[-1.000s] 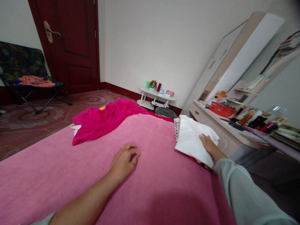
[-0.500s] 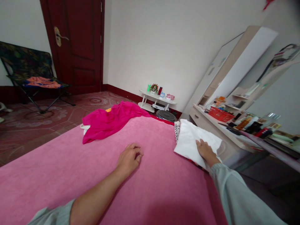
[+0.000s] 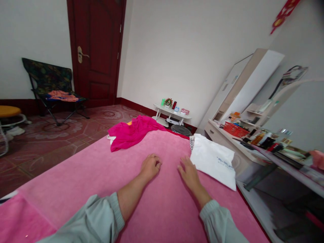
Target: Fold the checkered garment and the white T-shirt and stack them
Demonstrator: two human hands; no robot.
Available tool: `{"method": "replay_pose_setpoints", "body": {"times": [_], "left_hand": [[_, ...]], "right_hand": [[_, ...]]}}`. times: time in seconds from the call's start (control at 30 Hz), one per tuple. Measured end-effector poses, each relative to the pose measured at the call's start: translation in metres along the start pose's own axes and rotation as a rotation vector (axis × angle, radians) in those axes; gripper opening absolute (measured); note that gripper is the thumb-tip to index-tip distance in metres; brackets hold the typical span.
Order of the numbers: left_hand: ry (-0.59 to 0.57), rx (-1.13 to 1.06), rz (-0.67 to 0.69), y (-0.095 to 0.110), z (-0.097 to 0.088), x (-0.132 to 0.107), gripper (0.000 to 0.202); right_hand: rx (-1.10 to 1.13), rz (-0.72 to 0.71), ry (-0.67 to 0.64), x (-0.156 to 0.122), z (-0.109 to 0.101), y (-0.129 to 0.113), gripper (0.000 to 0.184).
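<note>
My left hand [image 3: 151, 166] hovers over or rests on the pink bedspread [image 3: 162, 202], its fingers loosely bent with nothing in them. To its right, my right hand [image 3: 188, 171] is open and empty, fingers spread above the same cloth. Just right of that hand lies a folded white T-shirt [image 3: 211, 157] with dark lettering, on top of a black-and-white patterned cloth [image 3: 191, 143] that peeks out on its left side. Beyond my left hand, a crumpled magenta garment [image 3: 136, 131] lies along the bed's far left edge.
A dressing table with a red basket [image 3: 235, 129] and several bottles stands along the right. At the far wall is a low white stand [image 3: 172, 110]. A folding chair [image 3: 49, 79] and a yellow-topped stool [image 3: 9, 111] are on the left, near a dark red door [image 3: 97, 50].
My right hand has come off the white T-shirt and moved left onto the bedspread side, uncovering the lettering. My left hand stays about where it was. The view has turned slightly left.
</note>
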State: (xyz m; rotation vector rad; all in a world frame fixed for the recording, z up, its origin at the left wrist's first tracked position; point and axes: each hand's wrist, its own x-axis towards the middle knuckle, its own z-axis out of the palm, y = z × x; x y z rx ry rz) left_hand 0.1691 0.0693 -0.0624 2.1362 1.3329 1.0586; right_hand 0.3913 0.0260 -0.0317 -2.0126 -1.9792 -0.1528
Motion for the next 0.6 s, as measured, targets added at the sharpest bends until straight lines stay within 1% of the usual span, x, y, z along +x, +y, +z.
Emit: {"method": "replay_pose_setpoints", "body": {"times": [0.03, 0.1, 0.13, 0.2, 0.27, 0.33, 0.47, 0.6], "left_hand": [[0.006, 0.001, 0.011, 0.0, -0.001, -0.001, 0.017], [0.019, 0.005, 0.031, 0.001, -0.002, -0.003, 0.016], [0.023, 0.009, 0.04, 0.001, -0.003, -0.004, 0.016], [0.026, 0.018, 0.052, 0.002, -0.005, -0.006, 0.017], [0.029, 0.026, 0.052, 0.003, -0.005, -0.007, 0.017], [0.034, 0.03, 0.046, 0.002, -0.005, -0.008, 0.017], [0.032, 0.033, 0.036, 0.0, -0.003, -0.008, 0.016], [0.032, 0.039, 0.033, -0.002, -0.002, -0.007, 0.015]], "right_hand": [[0.044, -0.034, -0.016, -0.008, 0.007, -0.017, 0.051], [0.088, -0.051, -0.029, -0.025, 0.023, -0.046, 0.051], [0.095, -0.045, -0.021, -0.032, 0.03, -0.057, 0.049], [0.115, -0.035, 0.016, -0.042, 0.039, -0.068, 0.045], [0.16, -0.055, 0.051, -0.046, 0.041, -0.069, 0.043], [0.224, -0.089, 0.067, -0.046, 0.039, -0.064, 0.042], [0.376, -0.128, 0.062, -0.045, 0.034, -0.053, 0.04], [0.481, -0.149, 0.066, -0.047, 0.034, -0.051, 0.039]]}}
